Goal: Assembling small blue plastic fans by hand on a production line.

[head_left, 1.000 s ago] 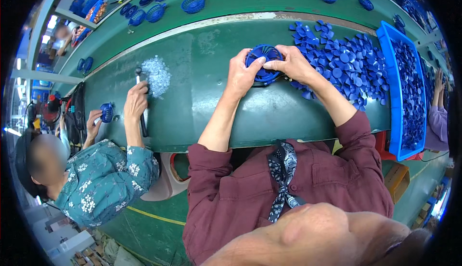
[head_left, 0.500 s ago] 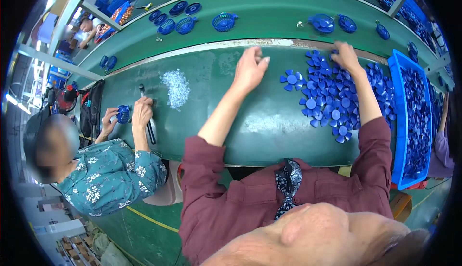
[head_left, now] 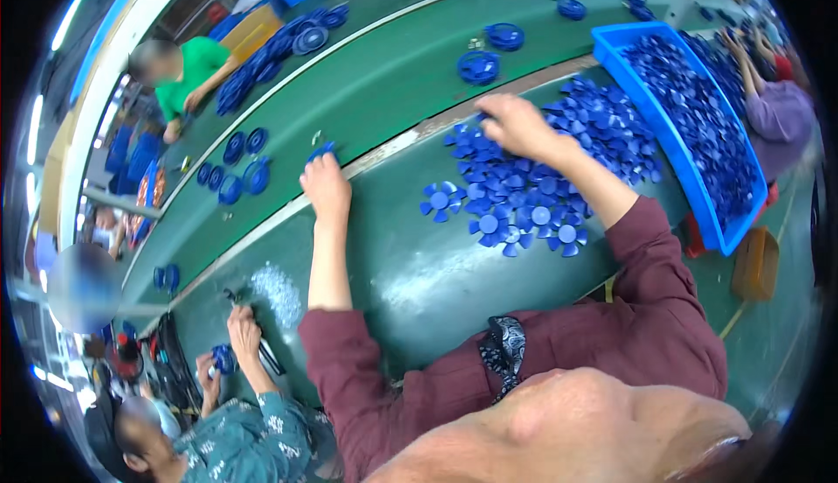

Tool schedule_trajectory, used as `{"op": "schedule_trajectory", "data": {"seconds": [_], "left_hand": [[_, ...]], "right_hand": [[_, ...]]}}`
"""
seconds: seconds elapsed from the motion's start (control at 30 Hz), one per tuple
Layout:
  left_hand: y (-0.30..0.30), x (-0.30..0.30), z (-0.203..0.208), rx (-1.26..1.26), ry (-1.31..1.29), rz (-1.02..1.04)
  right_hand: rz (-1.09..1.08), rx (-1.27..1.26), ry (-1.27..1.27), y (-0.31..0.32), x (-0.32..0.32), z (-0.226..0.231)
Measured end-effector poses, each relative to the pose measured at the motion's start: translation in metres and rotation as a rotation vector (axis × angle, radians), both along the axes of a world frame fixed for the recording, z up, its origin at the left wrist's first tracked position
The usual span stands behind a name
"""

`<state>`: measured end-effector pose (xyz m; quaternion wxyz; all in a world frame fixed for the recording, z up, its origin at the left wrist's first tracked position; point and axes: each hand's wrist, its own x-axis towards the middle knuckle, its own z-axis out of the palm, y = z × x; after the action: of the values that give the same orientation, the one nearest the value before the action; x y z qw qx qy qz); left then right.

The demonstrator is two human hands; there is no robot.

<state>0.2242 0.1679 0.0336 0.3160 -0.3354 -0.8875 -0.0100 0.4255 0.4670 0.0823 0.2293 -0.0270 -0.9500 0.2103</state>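
Observation:
My left hand reaches over the table's far edge to the conveyor. Its fingers close on a blue round fan housing, mostly hidden by the hand. My right hand is over the far left part of a pile of blue fan blades, its fingers curled downward. Whatever lies between those fingertips cannot be made out. One five-petalled blue fan blade lies apart at the pile's left side.
Several blue housings sit on the green conveyor. A blue bin of blades stands at right. To the left, a co-worker's hands hold a blue part and a tool beside small clear pieces. Another person works across the conveyor.
The view has swung and tilted. My left hand has gone from above the table to a housing on the conveyor. My right hand stays at the blade pile, now at its far left part.

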Motion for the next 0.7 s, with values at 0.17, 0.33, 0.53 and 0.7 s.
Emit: {"op": "schedule_trajectory", "data": {"seconds": [0.17, 0.33, 0.53, 0.7], "left_hand": [[-0.005, 0.097, 0.042, 0.061, -0.464, 0.044], [-0.021, 0.083, 0.027, 0.375, -0.973, -0.127], [-0.063, 0.007, 0.027, 0.534, -0.648, 0.131], [-0.107, -0.104, 0.015, 0.488, -0.4, 0.282]], "right_hand": [[0.475, -0.721, -0.261, -0.079, 0.049, -0.005], [0.414, -1.14, -0.593, -0.132, 0.068, -0.049], [0.226, -0.986, -0.316, -0.154, 0.091, -0.075], [0.243, -0.682, -0.168, -0.165, 0.097, -0.073]]}}
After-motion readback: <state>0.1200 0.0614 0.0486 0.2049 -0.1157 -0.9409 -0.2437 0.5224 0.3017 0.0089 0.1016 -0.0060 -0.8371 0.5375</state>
